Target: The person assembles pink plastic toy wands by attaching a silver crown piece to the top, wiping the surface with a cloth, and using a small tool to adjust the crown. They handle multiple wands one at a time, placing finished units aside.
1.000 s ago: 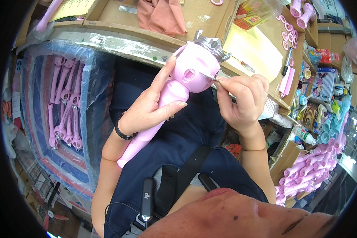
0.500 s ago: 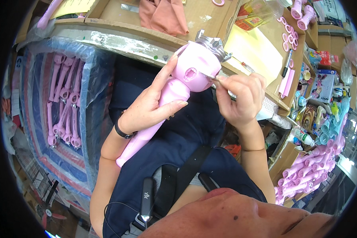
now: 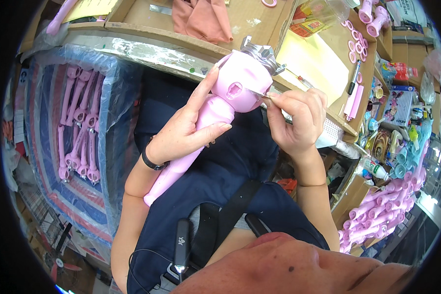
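Observation:
A pink plastic wand (image 3: 241,77) lies slanted across my lap, its round head toward the workbench and its handle toward my left forearm. A silver faceted piece (image 3: 261,55) sits on top of the head, and a small cut-out shows in the head's side. My left hand (image 3: 183,132) is wrapped round the wand at its neck, thumb on the near side and fingers along the head. Pinched in my right hand (image 3: 298,117) is a thin, blade-like metal tool (image 3: 256,92). Its tip touches the head's surface to the right of the cut-out.
The workbench edge (image 3: 132,49) runs just beyond the wand, with a salmon cloth (image 3: 201,19) on its cardboard tray. Pink rings (image 3: 357,44), a black marker (image 3: 355,78) and yellow paper (image 3: 318,63) lie at right. Several pink wands fill a plastic-lined box (image 3: 110,98) at left; more are stacked (image 3: 377,210) right.
The silver piece and wand head look very slightly turned. My right fingers have shifted a little with the metal tool; both hands keep their grip.

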The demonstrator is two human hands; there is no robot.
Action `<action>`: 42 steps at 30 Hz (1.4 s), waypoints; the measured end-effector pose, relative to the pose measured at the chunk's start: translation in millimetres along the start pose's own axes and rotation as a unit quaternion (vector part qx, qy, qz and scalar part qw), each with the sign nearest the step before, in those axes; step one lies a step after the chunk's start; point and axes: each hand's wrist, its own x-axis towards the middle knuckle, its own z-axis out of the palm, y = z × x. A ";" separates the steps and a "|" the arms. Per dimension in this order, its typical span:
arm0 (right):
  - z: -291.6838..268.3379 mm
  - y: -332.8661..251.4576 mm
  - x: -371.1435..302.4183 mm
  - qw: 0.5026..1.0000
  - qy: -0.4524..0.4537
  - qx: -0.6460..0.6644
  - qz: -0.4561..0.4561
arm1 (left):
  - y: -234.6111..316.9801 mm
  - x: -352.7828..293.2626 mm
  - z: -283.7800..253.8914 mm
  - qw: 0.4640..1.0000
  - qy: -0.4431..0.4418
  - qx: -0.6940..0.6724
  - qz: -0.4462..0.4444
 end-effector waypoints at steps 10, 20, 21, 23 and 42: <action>1.9 3.4 -0.4 1.000 0.010 -0.011 0.002 | -3.8 0.5 -2.5 0.998 -0.007 0.048 0.028; 0.2 0.5 -0.9 1.000 -0.001 -0.003 -0.010 | 3.9 -1.4 -2.5 0.999 -0.006 0.008 -0.041; 0.6 0.5 -0.7 1.000 0.003 -0.011 0.023 | 2.6 -0.7 -2.4 0.999 -0.007 0.020 -0.024; 1.0 -0.5 -0.3 1.000 0.009 -0.021 0.013 | -0.7 1.4 -2.2 0.998 -0.011 0.056 0.029; -72.1 15.0 -205.5 0.681 0.483 0.166 0.525 | -3.5 1.9 -5.7 0.997 0.014 -0.075 -0.033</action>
